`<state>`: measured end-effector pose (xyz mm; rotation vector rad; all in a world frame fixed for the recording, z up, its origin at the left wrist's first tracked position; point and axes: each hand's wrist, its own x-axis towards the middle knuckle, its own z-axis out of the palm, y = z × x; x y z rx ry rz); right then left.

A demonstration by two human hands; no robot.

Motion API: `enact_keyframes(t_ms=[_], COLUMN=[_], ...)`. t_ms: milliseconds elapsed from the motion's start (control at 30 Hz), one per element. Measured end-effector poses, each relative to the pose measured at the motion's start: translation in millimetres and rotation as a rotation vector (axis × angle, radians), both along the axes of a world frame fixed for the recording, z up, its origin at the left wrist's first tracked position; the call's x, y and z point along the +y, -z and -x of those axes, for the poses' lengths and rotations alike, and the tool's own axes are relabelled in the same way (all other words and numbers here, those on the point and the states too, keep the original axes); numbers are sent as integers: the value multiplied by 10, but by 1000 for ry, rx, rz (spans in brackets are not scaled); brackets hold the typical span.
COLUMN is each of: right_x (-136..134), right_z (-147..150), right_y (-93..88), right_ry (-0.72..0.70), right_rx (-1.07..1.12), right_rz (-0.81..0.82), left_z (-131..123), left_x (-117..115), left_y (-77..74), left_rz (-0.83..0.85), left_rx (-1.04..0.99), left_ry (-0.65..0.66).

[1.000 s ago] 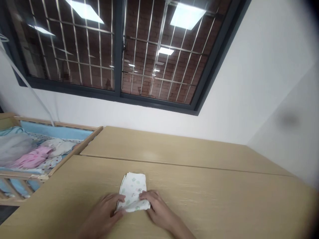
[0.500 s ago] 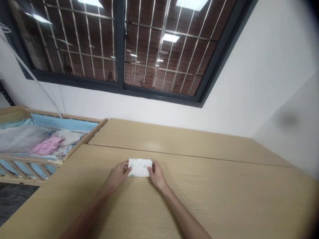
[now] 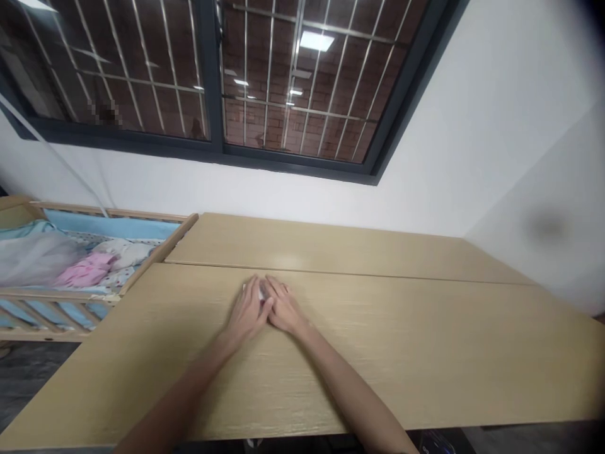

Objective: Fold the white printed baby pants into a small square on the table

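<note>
My left hand (image 3: 247, 310) and my right hand (image 3: 282, 307) lie close together on the wooden table, fingers stretched out and backs up. Beneath them is a small folded white piece (image 3: 260, 294) with a faint print; whether it is a cloth or a diaper I cannot tell. Only a sliver shows between the hands and a bit at the fingertips. Both palms rest on top of it rather than gripping it, and the two hands nearly touch at the thumbs.
The wooden tabletop (image 3: 401, 340) spreads around my arms, with a seam near the wall. At the left stands a wooden crib (image 3: 170, 243) holding a pink cloth (image 3: 87, 270) and white bedding. A barred window (image 3: 293, 161) is set in the white wall behind.
My hands have let go of the white piece's side edges and moved inward to lie flat over it. The view has tilted down a little, showing the table's front edge.
</note>
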<state>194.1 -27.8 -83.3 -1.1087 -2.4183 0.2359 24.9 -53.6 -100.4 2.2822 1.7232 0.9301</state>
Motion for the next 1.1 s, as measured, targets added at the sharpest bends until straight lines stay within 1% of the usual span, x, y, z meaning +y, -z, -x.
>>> enact_keyframes(t_ms=[33,100,233,367,467,567,667,733,867,967,1033,1100], right_x=[16,53,83,29,-24,-32,41,126,287,339,354,372], right_z=[17,21,-117,-341,-453,-491,-471,-435,-348,-306,-291,-281], right_y=[7,45,103,84,74,70,61,52,-17,-179,-347,-531], right_ry=[-51,-91,-98,-70,-47,-48,-81,-93,-45,-7,-16,-37], right_rx=[-55,-122,-153,-149,-128,-135,-133,-77,84,188,328,488], right_rz=[16,43,57,86,117,150,179,175,140,153,218,308], left_z=[-59,-124,-64,88,190,268,310,316,329,372,397,392], left_x=[-6,-17,-30,-63,-97,-97,-39,27,154,179,146,78], left_y=[51,172,374,462,454,373,237,133,-107,-338,-486,-571], left_rz=[-7,-9,-12,-26,31,114,149,181,231,237,222,189], left_rx=[46,112,148,169,194,212,215,209,143,38,-57,-154], left_ry=[34,53,37,38,46,80,101,100,81,71,79,97])
